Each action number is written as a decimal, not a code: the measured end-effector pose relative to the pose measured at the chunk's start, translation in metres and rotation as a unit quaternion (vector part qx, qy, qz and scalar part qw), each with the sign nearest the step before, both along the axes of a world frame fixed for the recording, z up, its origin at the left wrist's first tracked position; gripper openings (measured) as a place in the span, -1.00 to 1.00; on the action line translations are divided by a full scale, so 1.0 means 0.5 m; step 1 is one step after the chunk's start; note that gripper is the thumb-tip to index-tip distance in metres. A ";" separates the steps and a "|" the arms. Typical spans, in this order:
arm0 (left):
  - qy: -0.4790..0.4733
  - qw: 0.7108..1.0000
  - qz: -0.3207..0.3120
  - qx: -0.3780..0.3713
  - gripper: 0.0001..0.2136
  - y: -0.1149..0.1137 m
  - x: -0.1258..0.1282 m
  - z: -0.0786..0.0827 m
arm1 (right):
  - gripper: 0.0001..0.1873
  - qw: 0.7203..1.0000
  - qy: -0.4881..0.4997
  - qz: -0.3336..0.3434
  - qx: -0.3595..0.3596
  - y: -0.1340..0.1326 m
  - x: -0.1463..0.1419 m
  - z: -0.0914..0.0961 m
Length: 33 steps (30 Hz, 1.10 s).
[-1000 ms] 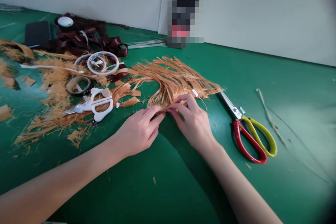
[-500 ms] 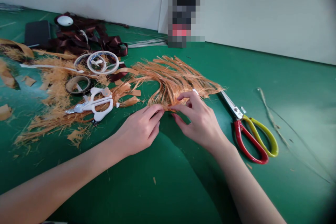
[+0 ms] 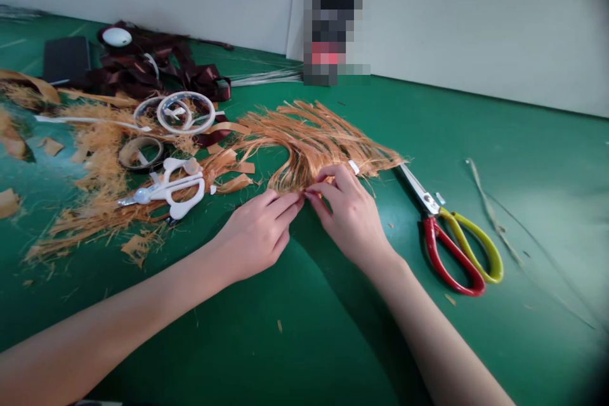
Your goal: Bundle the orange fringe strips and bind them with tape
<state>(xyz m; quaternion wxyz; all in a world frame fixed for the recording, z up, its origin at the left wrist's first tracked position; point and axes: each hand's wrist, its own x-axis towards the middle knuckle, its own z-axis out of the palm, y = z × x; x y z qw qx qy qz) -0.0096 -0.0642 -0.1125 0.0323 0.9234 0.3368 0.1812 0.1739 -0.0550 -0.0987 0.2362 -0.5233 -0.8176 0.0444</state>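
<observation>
A fringe of frayed orange-brown ribbon (image 3: 328, 133) lies fanned out on the green table, its strands pointing away from me. My left hand (image 3: 259, 228) pinches its near edge with the fingers pressed together. Close beside it, my right hand (image 3: 349, 209) pinches the same edge between thumb and forefinger, and the fingertips of both hands nearly meet. What exactly lies between the fingertips is mostly hidden. A small white tab (image 3: 353, 167) shows just past my right knuckles.
Large scissors (image 3: 457, 241) with red and yellow handles lie at the right, beside a thin twisted cord (image 3: 492, 216). To the left are white-handled scissors (image 3: 174, 190), tape rolls (image 3: 185, 113), frayed scraps (image 3: 95, 146) and dark brown ribbon (image 3: 157, 70). A wall (image 3: 476, 19) stands behind.
My right hand has moved slightly left, its thumb and forefinger closing together beside my left fingertips. My left hand has shifted a little to the right. The fringe stays in place.
</observation>
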 end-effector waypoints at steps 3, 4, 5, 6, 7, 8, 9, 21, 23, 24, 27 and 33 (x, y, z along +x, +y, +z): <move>0.012 1.000 -0.007 0.000 -0.62 0.001 0.002 0.003 | -0.95 0.995 0.069 -0.074 -0.009 0.004 -0.014 -0.008; 0.015 1.000 -0.004 -0.002 -0.62 0.001 0.002 0.005 | -0.92 0.990 0.090 -0.106 -0.015 0.006 -0.019 -0.011; 0.017 1.000 0.000 -0.003 -0.62 0.001 0.002 0.007 | -0.89 0.985 0.104 -0.134 -0.022 0.007 -0.023 -0.014; 0.018 1.000 0.006 -0.002 -0.63 0.000 0.002 0.009 | -0.88 0.981 0.113 -0.158 -0.027 0.008 -0.026 -0.018; 0.017 1.000 0.013 0.000 -0.64 0.000 0.002 0.011 | -0.87 0.977 0.117 -0.175 -0.031 0.008 -0.028 -0.020; 0.014 1.000 0.020 0.000 -0.64 0.000 0.001 0.012 | -0.88 0.975 0.121 -0.186 -0.031 0.007 -0.029 -0.023; 0.010 1.000 0.027 0.000 -0.65 0.000 0.000 0.013 | -0.88 0.973 0.128 -0.190 -0.026 0.006 -0.028 -0.024; -0.130 0.989 0.074 0.005 -0.79 0.000 -0.024 0.020 | -0.76 0.990 -0.051 0.024 0.129 -0.019 0.001 -0.015; -0.126 0.986 0.102 0.022 -0.79 0.001 -0.028 0.025 | -0.78 0.991 -0.057 0.023 0.115 -0.017 -0.002 -0.018; -0.119 0.986 0.113 0.036 -0.78 0.002 -0.029 0.027 | -0.80 0.992 -0.055 0.023 0.109 -0.015 -0.003 -0.019; -0.087 0.988 0.107 0.068 -0.76 0.005 -0.031 0.029 | -0.81 0.994 -0.046 0.021 0.100 -0.012 -0.008 -0.019; -0.033 0.996 0.072 0.039 -0.80 0.009 -0.029 0.022 | -0.87 0.995 -0.003 -0.035 0.090 -0.015 -0.012 -0.015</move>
